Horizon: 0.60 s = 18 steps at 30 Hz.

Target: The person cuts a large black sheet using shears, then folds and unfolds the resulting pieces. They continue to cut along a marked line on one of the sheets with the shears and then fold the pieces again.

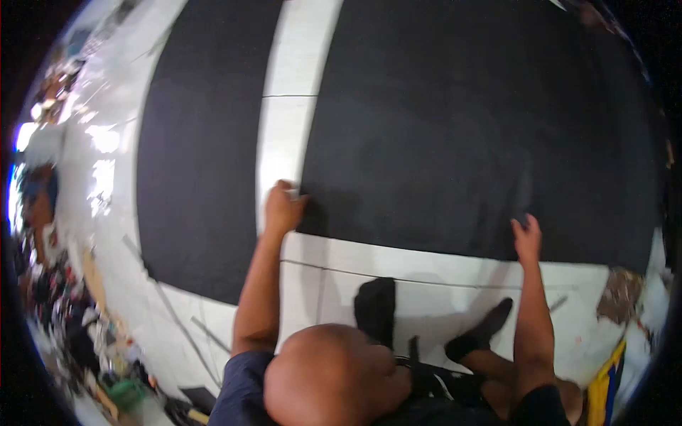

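A large black sheet of cloth [455,142] lies flat on the pale tiled floor. My left hand [284,211] is at its near left corner, with the fingers closed at the edge; the exact grip is partly hidden. Over the near edge of the same cloth, farther right, my right hand [527,240] has its thumb and fingers apart and holds nothing I can see. A narrower black cloth strip [202,149] lies to the left, with a band of floor between the two pieces.
Pale floor tiles [334,291] with dark joints show in front of the cloth. Thin dark strips [181,323] lie at the lower left. Mixed clutter [92,348] lines the left side. A brown crumpled piece [619,295] and a yellow-and-blue item [604,383] are at the right.
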Each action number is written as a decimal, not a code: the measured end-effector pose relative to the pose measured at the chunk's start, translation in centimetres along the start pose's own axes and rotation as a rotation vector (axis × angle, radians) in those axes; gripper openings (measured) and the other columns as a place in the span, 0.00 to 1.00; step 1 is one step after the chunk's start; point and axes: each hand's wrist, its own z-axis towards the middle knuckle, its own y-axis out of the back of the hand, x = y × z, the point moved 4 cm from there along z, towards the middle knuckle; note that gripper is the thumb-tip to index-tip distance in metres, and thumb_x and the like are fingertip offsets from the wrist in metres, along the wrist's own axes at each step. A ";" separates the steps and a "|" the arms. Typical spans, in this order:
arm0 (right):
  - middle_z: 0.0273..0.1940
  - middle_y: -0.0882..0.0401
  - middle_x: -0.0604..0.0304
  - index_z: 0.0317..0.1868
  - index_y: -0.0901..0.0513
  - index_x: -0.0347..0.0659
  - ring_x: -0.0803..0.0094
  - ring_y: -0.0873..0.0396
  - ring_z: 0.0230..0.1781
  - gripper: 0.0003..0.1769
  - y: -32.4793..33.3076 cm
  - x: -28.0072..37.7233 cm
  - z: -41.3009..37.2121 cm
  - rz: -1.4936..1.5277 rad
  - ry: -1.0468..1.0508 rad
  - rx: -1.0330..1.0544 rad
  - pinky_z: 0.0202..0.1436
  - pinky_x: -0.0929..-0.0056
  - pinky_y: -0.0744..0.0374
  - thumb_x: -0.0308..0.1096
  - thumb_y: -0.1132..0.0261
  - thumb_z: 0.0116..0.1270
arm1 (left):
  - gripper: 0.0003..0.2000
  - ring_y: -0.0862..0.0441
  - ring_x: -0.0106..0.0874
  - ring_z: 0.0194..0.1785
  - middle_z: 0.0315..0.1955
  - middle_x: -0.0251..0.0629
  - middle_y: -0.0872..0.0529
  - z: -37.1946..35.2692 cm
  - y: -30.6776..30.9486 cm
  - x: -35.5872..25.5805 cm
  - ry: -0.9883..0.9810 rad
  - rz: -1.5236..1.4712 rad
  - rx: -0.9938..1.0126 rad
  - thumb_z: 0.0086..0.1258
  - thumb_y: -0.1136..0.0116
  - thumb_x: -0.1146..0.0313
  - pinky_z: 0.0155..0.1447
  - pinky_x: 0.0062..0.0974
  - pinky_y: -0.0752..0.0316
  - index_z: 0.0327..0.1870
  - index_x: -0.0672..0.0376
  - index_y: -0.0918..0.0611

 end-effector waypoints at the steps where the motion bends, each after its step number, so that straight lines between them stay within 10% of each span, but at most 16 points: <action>1: 0.52 0.17 0.46 0.64 0.27 0.29 0.62 0.18 0.48 0.31 -0.1 -2.3 1.2 -0.007 0.219 -0.074 0.53 0.66 0.21 0.37 0.29 0.65 | 0.25 0.17 0.45 0.48 0.41 0.53 0.16 1.0 -1.6 2.3 0.016 -0.079 0.017 0.57 0.25 0.62 0.53 0.40 0.22 0.53 0.64 0.22; 4: 0.43 0.16 0.50 0.60 0.24 0.30 0.68 0.18 0.39 0.31 1.6 0.2 1.6 -0.062 0.211 0.068 0.43 0.66 0.21 0.39 0.26 0.61 | 0.23 0.20 0.35 0.31 0.27 0.41 0.18 0.4 -1.0 1.9 -0.023 -0.040 -0.038 0.59 0.26 0.66 0.38 0.35 0.24 0.52 0.62 0.22; 18: 0.33 0.18 0.61 0.44 0.19 0.38 0.73 0.23 0.34 0.18 3.8 1.5 2.7 -0.180 -0.025 0.123 0.43 0.73 0.23 0.39 0.24 0.61 | 0.10 0.32 0.16 0.29 0.25 0.24 0.24 0.0 -1.1 2.2 -0.084 -0.408 0.058 0.71 0.37 0.72 0.34 0.17 0.35 0.49 0.67 0.17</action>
